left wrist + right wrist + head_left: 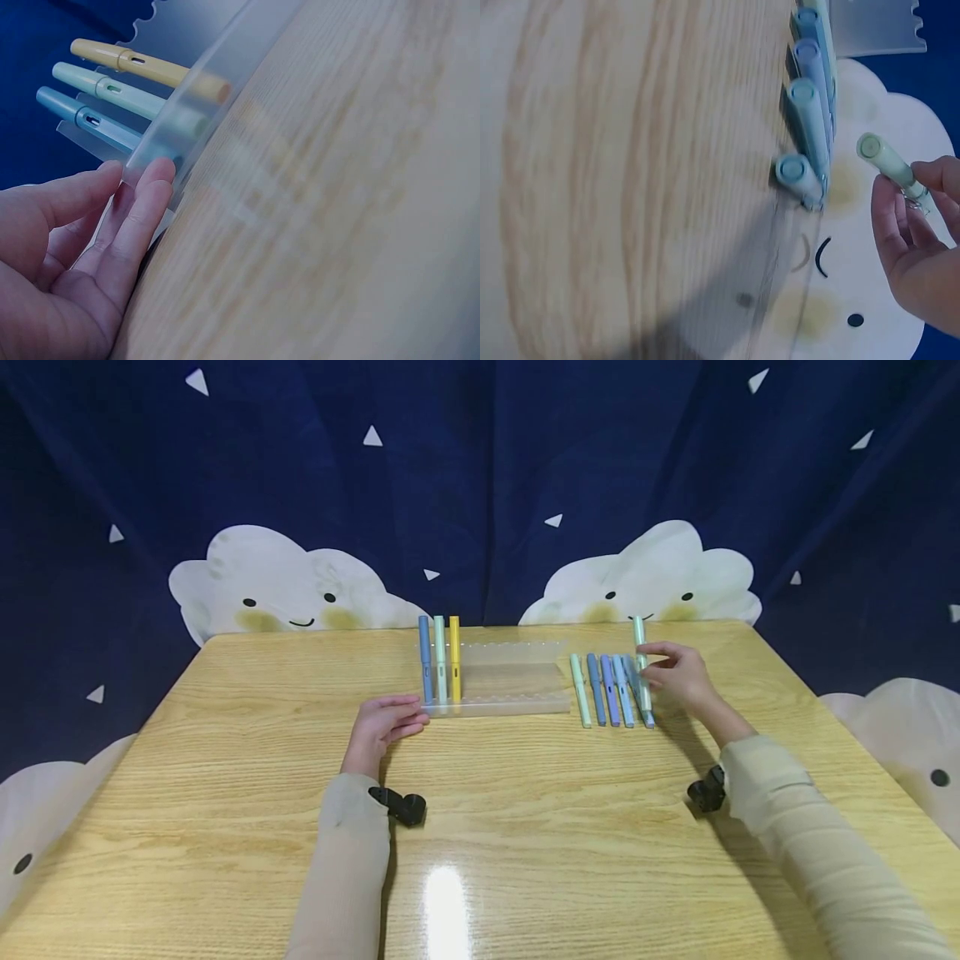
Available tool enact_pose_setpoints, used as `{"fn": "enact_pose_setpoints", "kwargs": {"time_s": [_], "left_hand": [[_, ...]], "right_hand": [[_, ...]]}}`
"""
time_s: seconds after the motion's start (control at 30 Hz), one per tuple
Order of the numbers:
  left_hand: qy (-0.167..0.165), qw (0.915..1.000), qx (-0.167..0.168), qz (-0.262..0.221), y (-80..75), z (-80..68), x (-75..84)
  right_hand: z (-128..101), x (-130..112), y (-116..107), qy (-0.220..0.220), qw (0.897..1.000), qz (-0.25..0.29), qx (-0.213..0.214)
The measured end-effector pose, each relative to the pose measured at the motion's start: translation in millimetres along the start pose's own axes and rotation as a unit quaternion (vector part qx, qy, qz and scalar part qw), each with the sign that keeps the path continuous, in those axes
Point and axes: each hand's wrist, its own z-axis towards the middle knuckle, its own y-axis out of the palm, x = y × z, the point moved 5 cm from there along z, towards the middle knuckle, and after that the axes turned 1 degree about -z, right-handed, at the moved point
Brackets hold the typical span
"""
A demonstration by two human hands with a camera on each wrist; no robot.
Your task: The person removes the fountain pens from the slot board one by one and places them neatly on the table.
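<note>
Mint pen (640, 656) pinched in right hand (678, 678), lifted off table (225, 827), tilted near upright, just right of rack (498, 681). Same pen in wrist view (889, 166), fingers (900, 225) curled round barrel. Below hand, row of five pens (611, 691) flat on table, right of rack: light green, blue, purple, pale blue, blue-grey. Left hand (382, 724) holding nothing, fingers straight, tips touching rack's left front corner (154, 169), steadying. Rack clear plastic, slotted. Three pens in rack at left end: blue (425, 660), mint (440, 658), yellow (454, 657), all upright. Progress judged: three racked, one in hand, five left on table. Remaining slots right of yellow unfilled.
</note>
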Motion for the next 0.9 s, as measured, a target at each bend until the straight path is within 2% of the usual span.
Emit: {"fn": "enact_pose_setpoints", "kwargs": {"time_s": [0.17,0.4,0.63,0.77,0.9], "left_hand": [[-0.002,1.0000,0.002,0.004,0.0,-0.1,-0.4],[-0.002,1.0000,0.000,0.001,-0.3,0.2,-0.7],[0.002,1.0000,-0.005,-0.006,0.0,-0.5,-0.2],[0.006,0.9999,-0.003,-0.011,0.2,-0.6,0.2],[0.000,1.0000,-0.002,-0.007,0.0,-1.2,0.5]], "right_hand": [[3,11,-9,0.010,1.000,-0.010,-0.004],[7,27,-15,0.028,0.999,0.006,-0.027],[13,41,-14,0.086,0.995,0.020,-0.052],[15,45,-12,0.101,0.992,0.007,-0.072],[17,50,-11,0.119,0.990,-0.003,-0.074]]}}
